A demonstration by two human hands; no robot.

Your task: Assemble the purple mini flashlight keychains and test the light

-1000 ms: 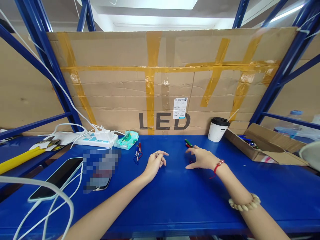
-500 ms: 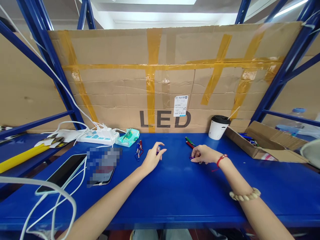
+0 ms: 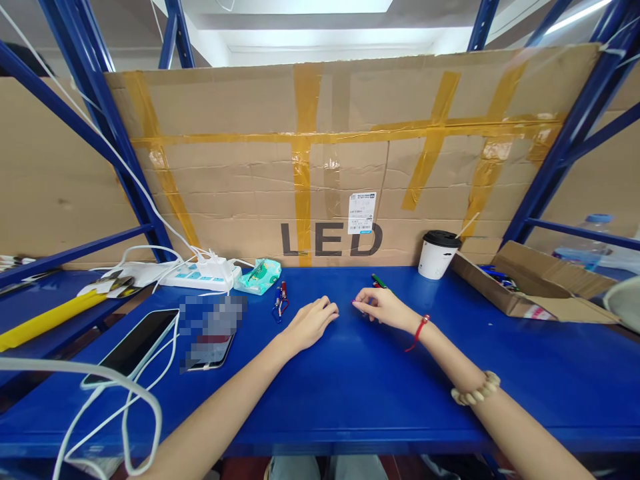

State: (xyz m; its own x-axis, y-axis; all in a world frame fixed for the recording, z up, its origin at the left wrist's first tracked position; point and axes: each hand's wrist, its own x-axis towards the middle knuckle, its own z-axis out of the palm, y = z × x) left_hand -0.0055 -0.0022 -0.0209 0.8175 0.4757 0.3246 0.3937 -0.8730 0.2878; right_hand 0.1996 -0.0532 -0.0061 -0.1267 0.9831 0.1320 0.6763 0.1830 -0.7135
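Wearing red cord bracelet [image 3: 419, 329] on right wrist [image 3: 413, 321], chunky cream beads [image 3: 477, 393] higher up, bare forearms [image 3: 245, 387], pale trousers [image 3: 360, 468] below bench's [image 3: 320, 407] front edge

A small purple item [image 3: 353, 303], mostly hidden, pokes from the right grip [image 3: 384, 308].

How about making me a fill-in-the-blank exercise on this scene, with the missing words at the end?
1. The right hand, with a small purple item at its fingertips, has a cord bracelet coloured ___ at its wrist.
2. The left hand lies palm ___ on the blue table.
3. The lid on the paper cup is ___.
4. The large letters printed on the cardboard spell ___.

Missing words: red; down; black; LED.
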